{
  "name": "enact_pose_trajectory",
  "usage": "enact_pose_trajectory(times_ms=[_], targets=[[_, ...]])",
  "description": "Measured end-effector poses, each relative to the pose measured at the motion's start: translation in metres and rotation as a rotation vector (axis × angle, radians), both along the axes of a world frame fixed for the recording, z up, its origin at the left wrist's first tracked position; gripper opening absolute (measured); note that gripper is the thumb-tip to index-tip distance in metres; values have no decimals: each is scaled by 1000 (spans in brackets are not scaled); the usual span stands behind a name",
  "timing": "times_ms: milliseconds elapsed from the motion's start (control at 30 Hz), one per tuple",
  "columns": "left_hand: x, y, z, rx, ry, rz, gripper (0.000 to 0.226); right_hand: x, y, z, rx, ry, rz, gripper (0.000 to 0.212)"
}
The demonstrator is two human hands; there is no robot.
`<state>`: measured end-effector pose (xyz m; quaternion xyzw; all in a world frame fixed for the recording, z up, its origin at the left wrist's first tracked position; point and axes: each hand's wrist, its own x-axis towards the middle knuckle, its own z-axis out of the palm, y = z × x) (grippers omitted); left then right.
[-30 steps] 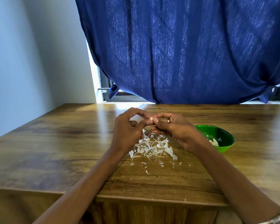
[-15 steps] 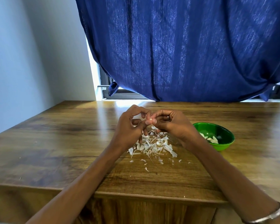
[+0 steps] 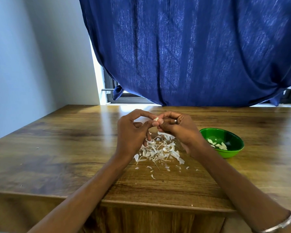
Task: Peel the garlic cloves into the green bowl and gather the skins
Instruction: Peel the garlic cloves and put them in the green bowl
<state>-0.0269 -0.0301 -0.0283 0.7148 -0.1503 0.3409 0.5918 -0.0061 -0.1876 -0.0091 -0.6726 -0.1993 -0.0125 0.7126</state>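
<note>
I see my left hand point(image 3: 133, 132) and right hand point(image 3: 178, 130) both pinching one garlic clove point(image 3: 156, 119) above the skins point(image 3: 160, 151); the green bowl point(image 3: 225, 154) sits right of them on the counter point(image 3: 57, 157).

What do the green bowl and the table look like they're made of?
Green bowl: probably glossy plastic or melamine, judging by its even colour and soft highlights; could be glazed. Table: wood or wood-look laminate with visible grain and a smooth sheen reflecting window light; which one isn't clear.
</note>
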Motion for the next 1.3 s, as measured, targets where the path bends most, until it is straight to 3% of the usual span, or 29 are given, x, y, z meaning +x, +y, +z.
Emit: enact_pose_trajectory(times_ms=[300,467,733,967,1300], targets=[[1,-3,-6,79,55,74,8,1,9,-9,-90,-197,-120,11],[1,-5,-4,7,48,51,15,2,13,-13,-74,-297,-209,8],[4,-1,1,-83,-8,-38,14,2,13,-10,128,-87,-79,14],[6,0,4,-173,31,-59,12,-4,14,-6,110,-32,19,25],[4,2,5,-169,60,2,8,-7,12,-2,209,57,71,11]])
